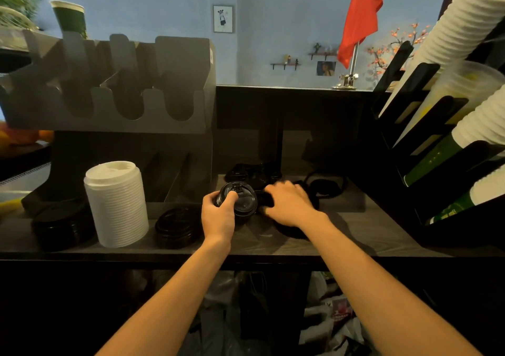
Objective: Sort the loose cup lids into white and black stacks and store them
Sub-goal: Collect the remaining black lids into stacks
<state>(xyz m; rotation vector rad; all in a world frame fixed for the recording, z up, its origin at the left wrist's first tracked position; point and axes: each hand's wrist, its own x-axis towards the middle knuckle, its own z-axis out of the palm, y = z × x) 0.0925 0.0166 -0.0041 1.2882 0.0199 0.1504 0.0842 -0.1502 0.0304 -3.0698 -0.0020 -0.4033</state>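
**Black lids being gathered mid-bench, white stack already standing**

The left grip (218, 215) is curled round a short black stack (240, 202), tilted so its top faces up and back, with the thumb on the top lid. That hold probably keeps the lids square while more are added. The right grip (289, 202) lies over loose black lids (254, 174) that spread from behind the stack to under that wrist. It is motion-blurred, so I cannot tell whether it pinches a lid or only touches one.

The white stack (114, 202) stands upright at the left of the bench (355, 230), between two low black piles (62, 226) (177, 226). By the look of it the whites are sorted and parked clear of the work — the blacks are not yet one stack, and nothing is stored.

The bench's front edge runs close under both forearms, and the low piles sit near it, so a careless sweep could push lids off. There is bare bench to the right of the right grip, up to the cup rack (426, 126), whose slanting cups overhang that side. The grey holder (109, 88) sits up and to the left, and a carry towards it would pass close by the tall white stack, which could topple if nudged.
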